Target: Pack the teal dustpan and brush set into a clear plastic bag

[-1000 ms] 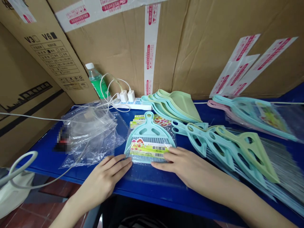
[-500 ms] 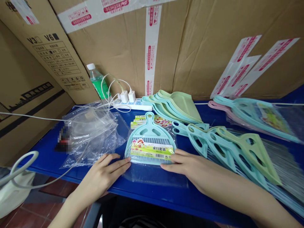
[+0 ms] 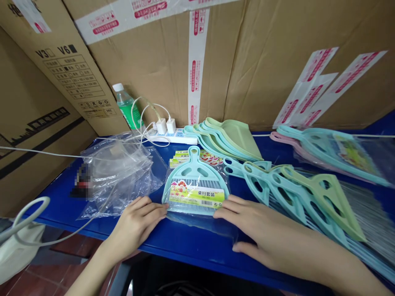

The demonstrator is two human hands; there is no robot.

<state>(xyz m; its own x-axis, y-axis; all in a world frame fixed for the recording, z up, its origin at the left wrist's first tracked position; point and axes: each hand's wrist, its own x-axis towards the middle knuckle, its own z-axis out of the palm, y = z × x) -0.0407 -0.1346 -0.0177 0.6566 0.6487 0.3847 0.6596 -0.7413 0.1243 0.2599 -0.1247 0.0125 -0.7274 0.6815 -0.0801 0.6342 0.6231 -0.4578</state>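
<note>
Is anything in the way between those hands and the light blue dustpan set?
Nothing visible except the clear bag around the dustpan set: the left hand is at its lower left corner, the right hand at its lower right.

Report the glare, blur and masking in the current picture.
Head view: bright glints streak the clear plastic bags; head view: pixelation masks a black-and-red object; head view: the smallest print on the label of the wrapped dustpan set is too soft to read.
</note>
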